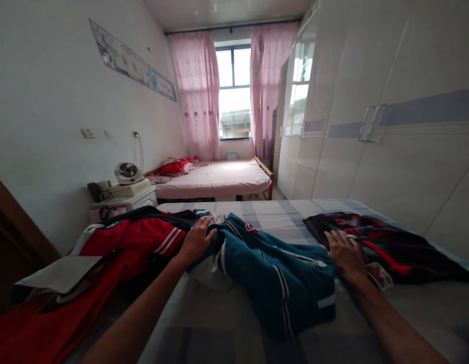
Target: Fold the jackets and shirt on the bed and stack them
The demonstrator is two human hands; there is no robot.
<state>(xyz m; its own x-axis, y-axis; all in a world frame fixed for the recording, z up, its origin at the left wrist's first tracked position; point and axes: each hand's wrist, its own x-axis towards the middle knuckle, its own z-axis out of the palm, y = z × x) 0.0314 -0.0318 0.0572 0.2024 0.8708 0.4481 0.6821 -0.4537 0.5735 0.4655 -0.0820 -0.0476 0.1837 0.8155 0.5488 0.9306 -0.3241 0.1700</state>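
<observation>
I see the teal garment (253,258) lie lengthwise between left grip (198,237) and right grip (346,255), fingers loosely extended; I cannot tell their hold.

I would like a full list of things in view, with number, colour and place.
Near bed: 1, pale with blue-grey stripes, foreground
Teal garment: 1, teal with white trim, near bed, middle
Red clothes: count unclear, red, white and dark, near bed, left
Black garment: 1, black and red, near bed, right
Window: 1, dark-framed, back
Curtains: 2, pink, beside window
Far bed: 1, pink, below window
Red bundle: 1, mostly red, far bed
Cabinet: 1, white, left
Fan: 1, white, above cabinet
Wardrobe: 1, white with lilac bands, right
Poster: 1, multicoloured, left wall
Left hand: 1, bare, teal garment's left end
Right hand: 1, bare, black garment's left edge
</observation>
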